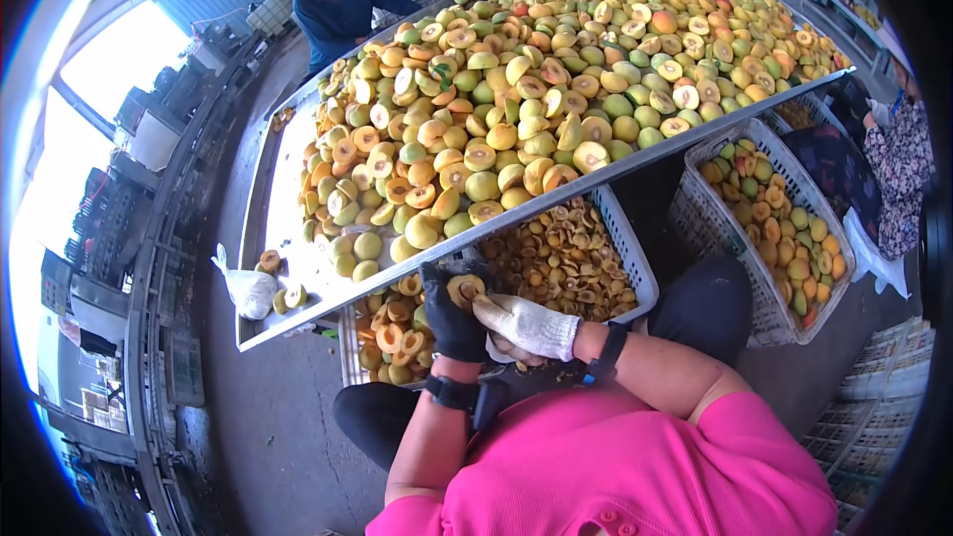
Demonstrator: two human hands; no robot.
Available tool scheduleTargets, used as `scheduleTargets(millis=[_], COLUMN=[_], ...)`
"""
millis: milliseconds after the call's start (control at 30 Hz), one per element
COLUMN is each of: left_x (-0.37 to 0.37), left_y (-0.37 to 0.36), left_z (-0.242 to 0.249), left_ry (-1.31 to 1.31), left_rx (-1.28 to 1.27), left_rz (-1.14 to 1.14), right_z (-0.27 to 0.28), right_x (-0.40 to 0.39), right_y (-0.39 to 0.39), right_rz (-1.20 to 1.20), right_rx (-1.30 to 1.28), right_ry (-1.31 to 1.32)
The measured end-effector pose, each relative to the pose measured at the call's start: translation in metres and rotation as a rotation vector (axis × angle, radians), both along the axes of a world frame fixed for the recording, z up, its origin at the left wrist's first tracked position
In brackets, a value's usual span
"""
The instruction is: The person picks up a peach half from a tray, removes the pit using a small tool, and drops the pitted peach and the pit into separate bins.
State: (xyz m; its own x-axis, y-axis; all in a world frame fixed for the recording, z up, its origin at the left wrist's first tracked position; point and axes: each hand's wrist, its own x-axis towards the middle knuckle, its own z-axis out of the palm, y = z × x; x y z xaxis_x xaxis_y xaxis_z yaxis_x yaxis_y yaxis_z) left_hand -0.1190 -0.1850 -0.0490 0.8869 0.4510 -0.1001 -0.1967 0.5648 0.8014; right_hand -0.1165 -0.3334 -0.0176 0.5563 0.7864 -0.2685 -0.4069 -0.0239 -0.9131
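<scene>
My left hand [452,321], in a black glove, is closed around a halved fruit [465,288] whose cut face is turned up. My right hand [526,326], in a white knitted glove, touches the right side of that fruit with its fingers pressed together; whether it holds anything else is hidden. Both hands are just below the near edge of a metal table [596,179] heaped with halved yellow-green fruit [476,154]. Beneath them, a crate [349,347] of cut fruit is at the left, and a white crate [635,273] of small brown-orange pieces at the right.
A white plastic bag [248,290] lies on the table's left corner near a few loose halves. Another fruit-filled crate [774,323] stands on the floor at right. One person [342,10] is behind the table; another [898,159] sits at far right. Stacked crates [879,397] are lower right.
</scene>
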Motion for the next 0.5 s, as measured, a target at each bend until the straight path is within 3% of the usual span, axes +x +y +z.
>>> scheduleTargets(millis=[100,200,400,500], left_x=[-0.006,-0.009,-0.009,-0.009], left_y=[0.001,-0.005,0.013,0.023], left_z=[0.014,0.017,0.018,0.017], left_ry=[0.059,-0.062,0.083,-0.15], left_rx=[0.063,0.591,0.133,0.684], left_rz=[-0.075,0.012,-0.171,-0.386], right_z=[0.0,-0.009,-0.012,-0.02], right_x=[-0.001,-0.004,0.0,-0.003], right_y=[-0.001,0.001,-0.004,-0.002], right_rz=[0.058,0.066,0.166,0.206], right_rx=[-0.011,0.036,0.033,0.008], right_ry=[0.084,0.094,0.275,0.277])
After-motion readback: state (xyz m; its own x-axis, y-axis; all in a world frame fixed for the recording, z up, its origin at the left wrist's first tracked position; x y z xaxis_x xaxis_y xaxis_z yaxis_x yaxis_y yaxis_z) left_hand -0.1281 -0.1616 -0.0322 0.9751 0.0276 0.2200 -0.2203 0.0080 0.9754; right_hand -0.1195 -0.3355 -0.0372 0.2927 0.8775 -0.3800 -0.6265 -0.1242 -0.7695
